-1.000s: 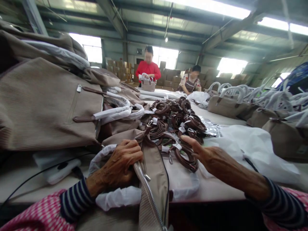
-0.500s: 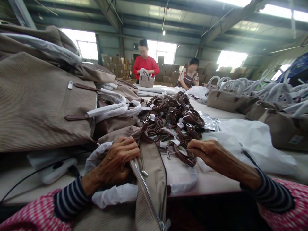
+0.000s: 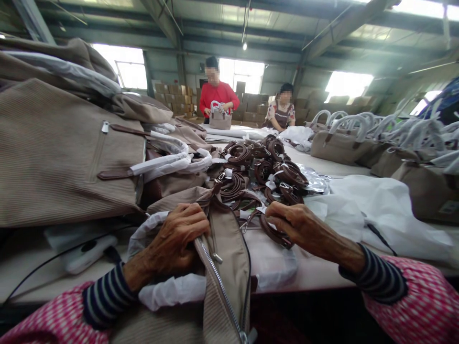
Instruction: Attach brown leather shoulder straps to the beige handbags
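Observation:
An unzipped beige ribbed handbag (image 3: 224, 239) lies in front of me, its lining showing and its wrapped handles to either side. My left hand (image 3: 184, 229) is closed on the bag's edge beside the metal zipper (image 3: 218, 267). Over a coiled brown strap (image 3: 274, 234) at the near side of a strap pile is my right hand (image 3: 287, 220). Its thumb and fingers are pinched together at the coil's upper edge, by a white tag; the fingertips are partly hidden. A metal clip (image 3: 244, 226) lies just left of that coil.
Large beige bags (image 3: 68, 157) are heaped at left, above a white device (image 3: 89, 253) with a black cable. More coiled straps (image 3: 265, 167) fill the middle. White wrapping sheet (image 3: 373, 205) and finished-looking handbags (image 3: 340, 143) stand right. Two people (image 3: 218, 95) work across the table.
My right hand has moved left, onto the coiled strap. The clip beside the coil has shifted slightly left. My left hand keeps its hold on the bag.

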Action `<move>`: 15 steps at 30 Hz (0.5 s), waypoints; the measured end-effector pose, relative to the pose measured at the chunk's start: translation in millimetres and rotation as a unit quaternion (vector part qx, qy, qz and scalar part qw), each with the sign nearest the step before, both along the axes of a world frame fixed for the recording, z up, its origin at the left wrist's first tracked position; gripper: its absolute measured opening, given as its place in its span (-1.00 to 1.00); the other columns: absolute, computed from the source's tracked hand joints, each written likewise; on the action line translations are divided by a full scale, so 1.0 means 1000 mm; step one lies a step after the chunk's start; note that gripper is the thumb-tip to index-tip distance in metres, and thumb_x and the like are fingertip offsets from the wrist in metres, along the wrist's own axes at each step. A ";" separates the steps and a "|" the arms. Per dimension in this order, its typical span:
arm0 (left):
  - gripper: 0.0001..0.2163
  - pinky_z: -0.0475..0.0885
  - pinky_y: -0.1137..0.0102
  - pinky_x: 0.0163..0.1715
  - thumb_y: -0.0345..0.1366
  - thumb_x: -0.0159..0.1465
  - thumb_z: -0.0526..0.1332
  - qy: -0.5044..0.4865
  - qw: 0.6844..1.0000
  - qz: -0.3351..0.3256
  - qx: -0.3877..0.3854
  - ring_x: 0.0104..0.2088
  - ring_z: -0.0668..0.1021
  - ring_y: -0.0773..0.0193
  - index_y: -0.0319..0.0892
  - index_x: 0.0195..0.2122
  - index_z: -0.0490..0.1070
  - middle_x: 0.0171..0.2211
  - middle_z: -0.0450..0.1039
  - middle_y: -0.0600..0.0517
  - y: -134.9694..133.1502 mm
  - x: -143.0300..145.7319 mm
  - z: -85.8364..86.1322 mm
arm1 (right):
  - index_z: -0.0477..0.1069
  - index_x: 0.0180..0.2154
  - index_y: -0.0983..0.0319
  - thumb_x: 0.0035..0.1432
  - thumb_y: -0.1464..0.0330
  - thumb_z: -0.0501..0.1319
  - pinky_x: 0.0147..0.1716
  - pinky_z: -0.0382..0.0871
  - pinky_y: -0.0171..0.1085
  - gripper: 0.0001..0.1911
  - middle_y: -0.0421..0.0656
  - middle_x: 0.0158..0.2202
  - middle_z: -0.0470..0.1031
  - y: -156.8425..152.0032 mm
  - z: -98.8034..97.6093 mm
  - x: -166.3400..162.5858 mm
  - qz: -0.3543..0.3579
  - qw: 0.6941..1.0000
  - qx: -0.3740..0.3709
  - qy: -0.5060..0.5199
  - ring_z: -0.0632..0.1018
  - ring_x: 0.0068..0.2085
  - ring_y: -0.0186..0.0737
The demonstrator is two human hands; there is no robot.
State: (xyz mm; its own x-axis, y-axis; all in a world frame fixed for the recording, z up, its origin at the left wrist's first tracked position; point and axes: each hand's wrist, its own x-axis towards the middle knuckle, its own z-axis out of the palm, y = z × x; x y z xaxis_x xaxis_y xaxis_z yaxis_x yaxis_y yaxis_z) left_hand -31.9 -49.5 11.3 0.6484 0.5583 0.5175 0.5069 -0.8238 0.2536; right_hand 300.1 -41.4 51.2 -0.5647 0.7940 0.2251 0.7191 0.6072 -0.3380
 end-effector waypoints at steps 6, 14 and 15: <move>-0.94 0.20 0.16 -0.14 -0.39 0.28 0.13 0.002 1.000 0.003 0.005 -0.24 0.40 0.11 -0.15 -0.36 0.30 -0.37 0.44 0.01 0.000 -0.001 -0.001 | 0.41 0.04 0.24 0.42 0.51 0.06 -0.41 0.02 -0.25 -0.75 -0.14 -0.34 0.60 0.002 0.016 -0.028 0.045 0.981 0.044 -0.185 0.56 -0.37 -0.23; -0.94 0.21 0.15 -0.13 -0.34 0.27 0.16 0.013 1.000 -0.003 0.003 -0.24 0.41 0.11 -0.14 -0.36 0.33 -0.38 0.45 0.01 0.001 0.000 0.001 | 0.38 0.01 0.26 0.49 0.45 0.04 -0.42 0.03 -0.24 -0.82 -0.16 -0.39 0.58 -0.011 0.011 -0.020 0.005 0.982 0.048 -0.182 0.59 -0.38 -0.23; -0.94 0.21 0.15 -0.13 -0.34 0.27 0.16 0.014 1.000 -0.003 0.003 -0.24 0.41 0.11 -0.14 -0.36 0.33 -0.38 0.44 0.01 0.001 -0.001 0.001 | 0.35 0.07 0.27 0.48 0.46 0.05 -0.42 0.02 -0.23 -0.78 -0.15 -0.37 0.59 -0.013 0.010 -0.021 0.001 0.982 0.051 -0.180 0.60 -0.38 -0.22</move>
